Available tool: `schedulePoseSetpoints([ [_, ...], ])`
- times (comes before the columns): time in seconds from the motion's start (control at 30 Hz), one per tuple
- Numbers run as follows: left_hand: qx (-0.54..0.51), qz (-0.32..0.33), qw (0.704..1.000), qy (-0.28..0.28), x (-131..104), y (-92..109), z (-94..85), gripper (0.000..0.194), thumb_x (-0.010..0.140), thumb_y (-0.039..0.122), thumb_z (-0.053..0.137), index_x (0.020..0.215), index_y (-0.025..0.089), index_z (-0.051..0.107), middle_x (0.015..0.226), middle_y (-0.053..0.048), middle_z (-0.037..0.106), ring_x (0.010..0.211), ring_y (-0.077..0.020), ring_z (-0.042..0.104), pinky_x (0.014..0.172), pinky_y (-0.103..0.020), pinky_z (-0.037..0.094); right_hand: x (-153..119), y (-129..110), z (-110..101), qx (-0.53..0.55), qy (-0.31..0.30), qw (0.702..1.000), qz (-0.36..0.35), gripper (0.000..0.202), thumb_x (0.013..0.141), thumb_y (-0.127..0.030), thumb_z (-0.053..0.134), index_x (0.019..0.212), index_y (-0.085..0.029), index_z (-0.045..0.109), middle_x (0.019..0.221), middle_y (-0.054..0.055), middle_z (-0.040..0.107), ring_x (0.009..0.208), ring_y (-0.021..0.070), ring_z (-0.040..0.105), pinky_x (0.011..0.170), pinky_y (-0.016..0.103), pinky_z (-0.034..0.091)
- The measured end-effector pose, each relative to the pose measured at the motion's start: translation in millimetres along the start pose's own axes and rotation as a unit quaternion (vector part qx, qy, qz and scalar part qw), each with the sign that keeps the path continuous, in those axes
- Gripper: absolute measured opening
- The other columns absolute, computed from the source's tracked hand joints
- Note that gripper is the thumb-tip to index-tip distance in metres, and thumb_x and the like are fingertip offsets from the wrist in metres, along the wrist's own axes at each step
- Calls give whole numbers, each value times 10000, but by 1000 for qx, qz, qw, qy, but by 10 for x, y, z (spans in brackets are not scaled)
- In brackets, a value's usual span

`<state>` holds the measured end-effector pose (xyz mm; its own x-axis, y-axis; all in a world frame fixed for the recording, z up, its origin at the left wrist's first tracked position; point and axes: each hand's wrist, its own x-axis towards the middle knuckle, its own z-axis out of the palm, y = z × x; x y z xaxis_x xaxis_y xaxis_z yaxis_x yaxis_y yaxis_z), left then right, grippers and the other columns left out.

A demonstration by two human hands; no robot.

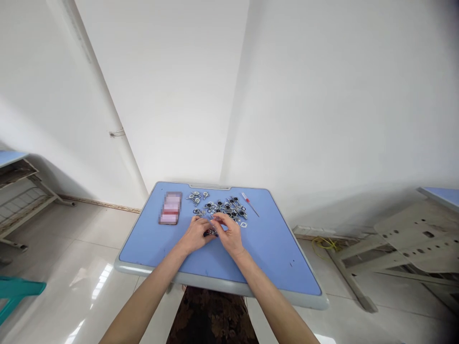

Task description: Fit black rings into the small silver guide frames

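Over the front middle of the blue desk [172, 253], my two hands meet with fingers curled inward. My left hand [195, 235] is closed on a small metal part [211, 231] with dark bits, partly hidden by the fingers. Against it, my right hand [229, 234] pinches with thumb and forefinger; what lies between those fingertips is too small to make out. Just beyond the hands spreads a pile of small metal parts with black round pieces [225, 206]. A flat metal plate with a hole [244, 224] lies right of my right hand.
Several silvery metal parts [195, 197] form a separate group at the back left. A phone [170, 208] with a blurred screen lies left of them. At the right is a thin screwdriver [250, 204] with a red and clear handle. A white wall [186, 95] stands behind the desk.
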<state>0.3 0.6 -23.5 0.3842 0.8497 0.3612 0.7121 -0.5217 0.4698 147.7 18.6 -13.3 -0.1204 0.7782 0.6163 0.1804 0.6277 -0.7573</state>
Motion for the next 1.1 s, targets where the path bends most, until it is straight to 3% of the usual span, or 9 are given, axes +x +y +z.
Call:
schedulePoseSetpoints([
  [0.2, -55, -27, 994, 90, -18, -47, -100, 91, 797, 252, 661, 874, 203, 667, 840, -19, 661, 813, -167, 597, 859, -343, 387, 152, 110, -134, 133, 193, 965, 116, 235, 799, -363, 626, 946, -185, 581, 684, -8, 607, 600, 134, 585, 597, 270, 497],
  [0.33, -57, -128, 969, 202, 57, -238, -334, 126, 815, 254, 609, 894, 176, 668, 854, -42, 663, 766, -162, 604, 748, -284, 455, 213, 157, -171, 168, 229, 949, 140, 283, 775, -396, 643, 929, -169, 569, 651, -17, 580, 575, 126, 558, 579, 265, 486],
  [0.4, 29, -203, 963, 175, 150, -324, -487, 141, 819, 249, 589, 903, 172, 671, 878, -50, 670, 794, -167, 614, 765, -279, 456, 220, 165, -172, 170, 230, 947, 145, 298, 772, -409, 643, 927, -166, 569, 641, -21, 566, 572, 125, 551, 576, 265, 486],
  [0.47, 151, -256, 951, 89, 265, -369, -608, 171, 827, 269, 566, 932, 191, 677, 957, -58, 682, 878, -190, 621, 823, -299, 439, 219, 163, -171, 169, 223, 949, 145, 304, 773, -417, 638, 932, -167, 569, 652, -17, 571, 572, 124, 549, 576, 268, 490],
  [0.63, 211, -277, 937, 25, 514, -373, -634, 144, 756, 179, 587, 839, 172, 705, 911, -111, 705, 913, -257, 639, 829, -331, 422, 194, 152, -181, 160, 203, 955, 143, 314, 782, -421, 630, 952, -164, 571, 670, -6, 585, 584, 132, 562, 582, 276, 505],
  [0.77, 239, -291, 926, 5, 595, -409, -523, 176, 766, 126, 539, 841, 144, 697, 916, -148, 702, 933, -279, 642, 815, -340, 423, 172, 167, -187, 152, 196, 959, 139, 312, 791, -425, 620, 956, -165, 574, 667, 0, 576, 597, 145, 573, 575, 284, 511],
  [1.1, 254, -292, 922, 6, 704, -503, -402, 202, 825, 237, 560, 977, 134, 645, 1035, -143, 663, 1005, -256, 599, 819, -307, 426, 187, 154, -174, 161, 204, 954, 148, 317, 787, -441, 622, 944, -169, 576, 677, 3, 591, 609, 147, 574, 579, 286, 513],
])
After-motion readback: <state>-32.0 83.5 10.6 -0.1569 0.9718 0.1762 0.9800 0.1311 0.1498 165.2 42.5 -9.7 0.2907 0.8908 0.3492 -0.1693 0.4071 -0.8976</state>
